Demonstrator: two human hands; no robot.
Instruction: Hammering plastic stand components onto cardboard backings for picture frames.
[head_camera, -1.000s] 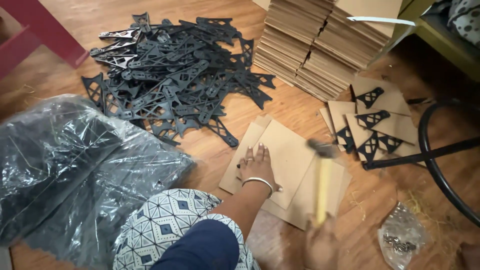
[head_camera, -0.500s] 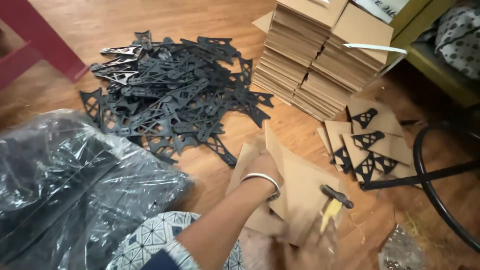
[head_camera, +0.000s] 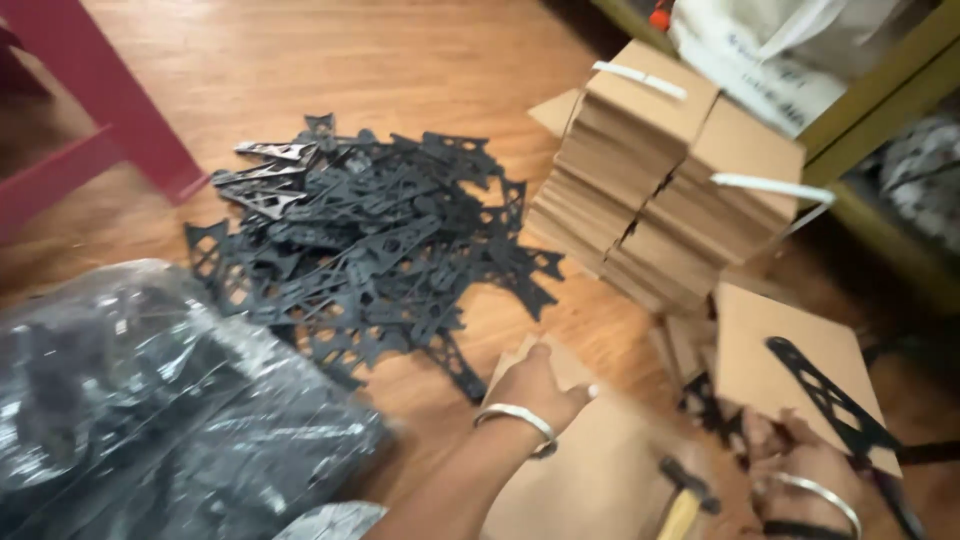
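Hammer (head_camera: 686, 500) got dropped on the cardboard sheets (head_camera: 590, 470); right hand (head_camera: 800, 465) now pinches a black lattice strip (head_camera: 830, 400) at 5 o'clock, left hand (head_camera: 535, 385) flat, open on cardboard.

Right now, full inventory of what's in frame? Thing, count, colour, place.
flat lattice cutouts: big heap, too many to count, black, on the floor at centre
wrapped bundle: one, dark under clear plastic, lower left
cardboard stacks: two, brown, each tied with a white strap, upper right
loose cardboard sheets: several, brown, on the floor at bottom centre
hammer: one, dark head and yellowish handle, lying on the sheets
red frame: one, upper left
wooden floor: brown
left hand: bangle at wrist, resting on a sheet
right hand: bangle at wrist, grip on a cardboard sheet and black strip
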